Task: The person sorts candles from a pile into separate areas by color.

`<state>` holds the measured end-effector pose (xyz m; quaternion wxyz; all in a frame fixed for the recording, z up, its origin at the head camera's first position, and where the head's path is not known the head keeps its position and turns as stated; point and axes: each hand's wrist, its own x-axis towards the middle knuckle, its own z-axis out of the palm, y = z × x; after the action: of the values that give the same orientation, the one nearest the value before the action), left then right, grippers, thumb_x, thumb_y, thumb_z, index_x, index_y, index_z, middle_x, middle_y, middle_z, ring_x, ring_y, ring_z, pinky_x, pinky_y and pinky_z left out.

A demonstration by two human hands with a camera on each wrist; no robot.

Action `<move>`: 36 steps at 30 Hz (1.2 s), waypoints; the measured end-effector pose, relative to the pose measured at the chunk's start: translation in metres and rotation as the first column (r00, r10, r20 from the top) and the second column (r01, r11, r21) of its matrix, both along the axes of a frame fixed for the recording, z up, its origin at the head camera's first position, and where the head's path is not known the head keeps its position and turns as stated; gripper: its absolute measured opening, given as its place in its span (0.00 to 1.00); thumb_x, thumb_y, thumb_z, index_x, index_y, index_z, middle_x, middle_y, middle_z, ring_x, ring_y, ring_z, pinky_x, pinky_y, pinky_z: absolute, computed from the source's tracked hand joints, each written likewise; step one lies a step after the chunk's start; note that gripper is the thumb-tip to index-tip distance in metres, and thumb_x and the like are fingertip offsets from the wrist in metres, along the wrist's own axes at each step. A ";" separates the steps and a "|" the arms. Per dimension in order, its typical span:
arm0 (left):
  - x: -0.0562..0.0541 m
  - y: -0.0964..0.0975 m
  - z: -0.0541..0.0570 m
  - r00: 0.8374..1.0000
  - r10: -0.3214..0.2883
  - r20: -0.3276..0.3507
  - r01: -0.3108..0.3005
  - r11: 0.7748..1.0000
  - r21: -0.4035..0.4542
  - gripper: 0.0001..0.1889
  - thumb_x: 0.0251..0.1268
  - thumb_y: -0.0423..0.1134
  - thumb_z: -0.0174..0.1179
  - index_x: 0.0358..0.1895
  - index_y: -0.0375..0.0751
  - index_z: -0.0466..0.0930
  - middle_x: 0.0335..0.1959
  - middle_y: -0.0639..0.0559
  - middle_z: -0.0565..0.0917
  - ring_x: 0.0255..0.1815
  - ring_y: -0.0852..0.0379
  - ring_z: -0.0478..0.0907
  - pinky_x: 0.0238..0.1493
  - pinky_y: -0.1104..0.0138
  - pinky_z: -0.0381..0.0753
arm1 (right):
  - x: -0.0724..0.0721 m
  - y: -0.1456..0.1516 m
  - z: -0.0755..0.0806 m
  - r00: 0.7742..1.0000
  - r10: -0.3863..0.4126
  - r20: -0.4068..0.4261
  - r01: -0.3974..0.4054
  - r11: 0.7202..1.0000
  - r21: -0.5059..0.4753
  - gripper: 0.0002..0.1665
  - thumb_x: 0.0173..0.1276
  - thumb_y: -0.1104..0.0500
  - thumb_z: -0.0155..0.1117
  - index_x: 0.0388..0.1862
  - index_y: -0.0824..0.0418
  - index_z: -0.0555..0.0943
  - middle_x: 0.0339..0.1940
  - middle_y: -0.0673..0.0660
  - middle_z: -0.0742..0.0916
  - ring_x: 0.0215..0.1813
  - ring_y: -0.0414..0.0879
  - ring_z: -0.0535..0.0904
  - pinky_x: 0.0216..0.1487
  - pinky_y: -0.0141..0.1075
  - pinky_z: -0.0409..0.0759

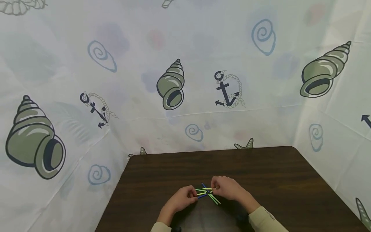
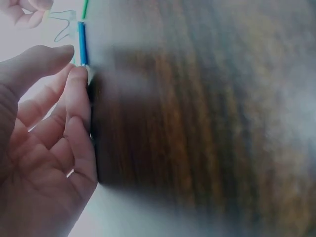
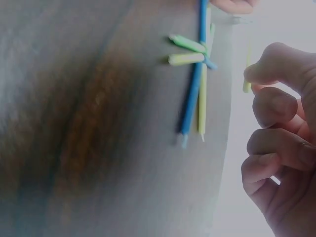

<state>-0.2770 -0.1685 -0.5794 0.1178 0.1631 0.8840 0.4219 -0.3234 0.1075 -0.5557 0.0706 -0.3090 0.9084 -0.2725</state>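
Several thin candles in blue, green and yellow lie crossed in a star-like pile on the table, with a blue candle point(image 3: 191, 101) and a yellow one point(image 3: 202, 103) side by side. My right hand point(image 1: 227, 188) pinches another yellow candle point(image 3: 247, 86) between thumb and forefinger, over the far side of the pile. To the left of the pile, my left hand point(image 1: 183, 197) is low at the table with its fingertips right at the end of a blue candle point(image 2: 82, 44); its thumb stands apart from the fingers. Green candles point(image 1: 214, 199) point toward me.
The dark wooden table point(image 1: 162, 170) has a far edge close to a pale cloth backdrop point(image 1: 139, 80) printed with shells and anchors. The cloth also hangs along the left and right sides. A greyish patch point(image 1: 207, 219) shows on the near part of the table.
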 end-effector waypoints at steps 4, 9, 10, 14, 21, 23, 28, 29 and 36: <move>-0.002 0.003 -0.004 0.997 -0.017 -0.070 0.014 0.999 -0.041 0.04 0.74 0.38 0.68 0.42 0.45 0.83 0.29 0.60 0.80 0.28 0.64 0.74 0.31 0.67 0.73 | -0.005 0.009 0.003 0.999 -0.042 -0.001 0.042 0.999 -0.007 0.02 0.75 0.55 0.69 0.41 0.48 0.83 0.24 0.42 0.79 0.23 0.37 0.70 0.26 0.34 0.67; -0.001 0.007 -0.006 0.996 0.004 -0.088 -0.011 0.996 -0.090 0.03 0.74 0.38 0.68 0.42 0.47 0.84 0.28 0.60 0.80 0.27 0.64 0.74 0.30 0.65 0.73 | -0.009 0.020 0.000 0.995 -0.100 0.010 0.100 0.995 -0.006 0.02 0.75 0.56 0.69 0.41 0.49 0.83 0.26 0.43 0.80 0.24 0.39 0.71 0.27 0.36 0.68; 0.000 0.008 -0.006 0.996 0.012 -0.086 -0.020 0.995 -0.098 0.03 0.74 0.38 0.69 0.43 0.47 0.84 0.28 0.60 0.80 0.27 0.64 0.74 0.29 0.65 0.73 | -0.010 0.023 -0.001 0.994 -0.113 0.016 0.113 0.994 -0.003 0.02 0.75 0.56 0.69 0.41 0.49 0.82 0.26 0.43 0.80 0.25 0.39 0.71 0.27 0.36 0.68; 0.003 0.011 -0.001 0.998 0.055 -0.040 -0.059 0.992 -0.113 0.04 0.73 0.37 0.70 0.43 0.46 0.84 0.29 0.59 0.81 0.27 0.63 0.74 0.30 0.66 0.73 | -0.014 0.034 -0.004 0.984 -0.174 0.025 0.174 0.985 -0.010 0.04 0.73 0.58 0.70 0.40 0.50 0.82 0.26 0.45 0.80 0.25 0.40 0.72 0.28 0.36 0.68; 0.004 0.011 0.002 0.998 0.058 -0.035 -0.061 0.991 -0.122 0.04 0.76 0.36 0.67 0.41 0.50 0.83 0.30 0.58 0.81 0.27 0.62 0.74 0.30 0.65 0.73 | -0.023 0.051 -0.001 0.954 -0.299 0.030 0.299 0.954 0.000 0.05 0.72 0.58 0.71 0.38 0.51 0.81 0.29 0.48 0.80 0.28 0.44 0.74 0.30 0.40 0.69; 0.004 0.011 0.000 0.998 0.053 -0.035 -0.057 0.990 -0.125 0.04 0.76 0.36 0.67 0.41 0.50 0.83 0.30 0.59 0.81 0.27 0.62 0.75 0.31 0.65 0.74 | -0.025 0.056 -0.001 0.945 -0.324 0.046 0.324 0.946 0.009 0.05 0.73 0.58 0.70 0.38 0.51 0.81 0.29 0.49 0.81 0.28 0.45 0.74 0.31 0.41 0.69; 0.003 0.010 0.000 0.998 0.048 -0.034 -0.052 0.991 -0.122 0.03 0.76 0.37 0.67 0.41 0.50 0.84 0.30 0.59 0.81 0.27 0.62 0.75 0.31 0.65 0.74 | -0.033 0.070 -0.004 0.926 -0.372 0.065 0.371 0.928 0.025 0.04 0.74 0.58 0.69 0.40 0.53 0.81 0.30 0.50 0.81 0.29 0.46 0.74 0.31 0.42 0.70; 0.003 0.010 0.000 0.998 0.049 -0.033 -0.053 0.991 -0.121 0.04 0.76 0.37 0.67 0.40 0.50 0.83 0.30 0.60 0.81 0.27 0.63 0.75 0.31 0.65 0.74 | -0.035 0.073 -0.005 0.924 -0.377 0.069 0.376 0.926 0.027 0.04 0.74 0.58 0.69 0.40 0.53 0.82 0.31 0.51 0.81 0.29 0.47 0.75 0.31 0.42 0.70; 0.002 0.008 -0.003 0.998 0.049 -0.027 -0.051 0.992 -0.113 0.04 0.77 0.37 0.67 0.40 0.50 0.83 0.30 0.60 0.81 0.27 0.63 0.76 0.31 0.66 0.75 | -0.042 0.085 -0.008 0.914 -0.397 0.082 0.394 0.918 0.053 0.03 0.74 0.59 0.68 0.41 0.55 0.82 0.31 0.52 0.81 0.30 0.47 0.75 0.33 0.43 0.71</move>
<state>-0.2745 -0.1606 -0.5820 0.1055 0.1391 0.9118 0.3717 -0.3652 0.1926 -0.5635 0.0608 -0.1050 0.9526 -0.2790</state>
